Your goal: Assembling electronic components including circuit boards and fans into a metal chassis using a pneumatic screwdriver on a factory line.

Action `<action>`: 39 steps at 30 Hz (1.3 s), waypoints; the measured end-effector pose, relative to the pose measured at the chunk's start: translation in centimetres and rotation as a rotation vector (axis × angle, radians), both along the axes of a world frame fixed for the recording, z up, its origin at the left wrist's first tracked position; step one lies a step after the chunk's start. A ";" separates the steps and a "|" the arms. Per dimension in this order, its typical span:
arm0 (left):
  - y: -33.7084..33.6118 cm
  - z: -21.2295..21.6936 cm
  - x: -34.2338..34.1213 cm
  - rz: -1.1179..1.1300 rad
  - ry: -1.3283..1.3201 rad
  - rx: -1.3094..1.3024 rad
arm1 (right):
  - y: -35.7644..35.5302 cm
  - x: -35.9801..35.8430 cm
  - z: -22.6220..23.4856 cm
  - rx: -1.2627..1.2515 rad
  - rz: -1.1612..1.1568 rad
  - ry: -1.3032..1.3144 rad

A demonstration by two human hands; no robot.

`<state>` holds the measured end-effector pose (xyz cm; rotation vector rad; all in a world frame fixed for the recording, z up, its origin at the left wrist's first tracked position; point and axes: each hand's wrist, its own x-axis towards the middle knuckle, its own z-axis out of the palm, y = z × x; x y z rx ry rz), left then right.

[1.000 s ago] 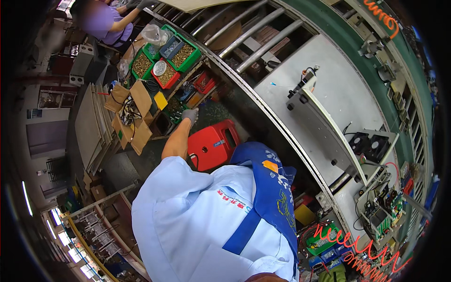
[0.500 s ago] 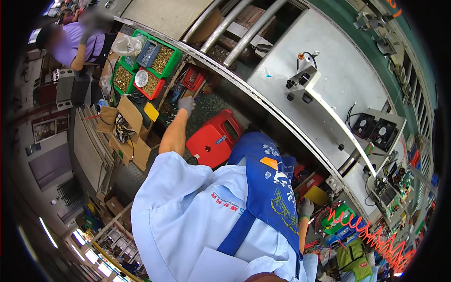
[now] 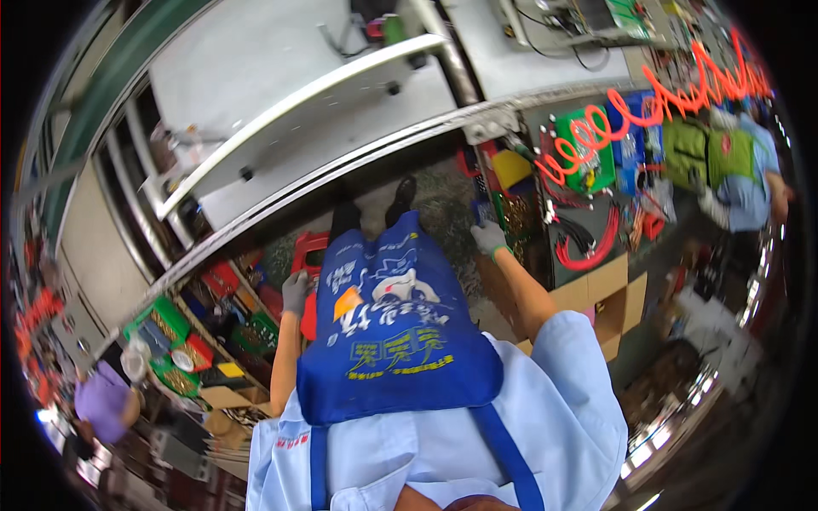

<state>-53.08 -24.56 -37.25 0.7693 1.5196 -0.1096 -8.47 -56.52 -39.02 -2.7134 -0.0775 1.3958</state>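
My left hand point(image 3: 296, 291), in a grey glove, hangs beside the red plastic stool point(image 3: 312, 247). Its fingers are blurred, so whether it touches the stool I cannot tell. My right hand point(image 3: 489, 237), gloved as well, is low by the side of the right-hand bench, just below a small blue bin point(image 3: 482, 209). Its fingers look loosely apart, with nothing visible in them. Between my arms, a blue printed apron point(image 3: 400, 341) covers my lap and part of the stool.
A metal-edged worktop point(image 3: 341, 136) with a white curved bar point(image 3: 307, 106) spans the front. Green and red parts bins point(image 3: 170, 319) stand at left. At right are a green bin point(image 3: 584, 149), a coiled orange hose point(image 3: 626, 119), red cables point(image 3: 601, 247), an open carton point(image 3: 626, 298) and another person point(image 3: 745, 183).
My view has swung to the right. My left hand has come back from the bins at left to beside the stool. My right arm now shows more fully, reaching forward by the right-hand bench.
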 end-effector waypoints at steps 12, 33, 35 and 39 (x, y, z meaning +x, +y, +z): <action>-2.1 4.5 2.0 -0.257 0.230 0.082 | 2.4 13.5 -13.2 -0.290 0.229 -0.708; 0.4 12.5 23.1 -1.028 -0.169 0.737 | 4.6 7.4 4.6 0.354 0.283 -0.463; 1.4 15.6 26.0 -1.011 -0.337 0.941 | 7.9 5.6 11.0 0.655 0.038 -0.108; 4.4 22.0 28.3 -1.142 -0.488 1.145 | 16.3 2.4 21.0 0.975 -0.068 0.142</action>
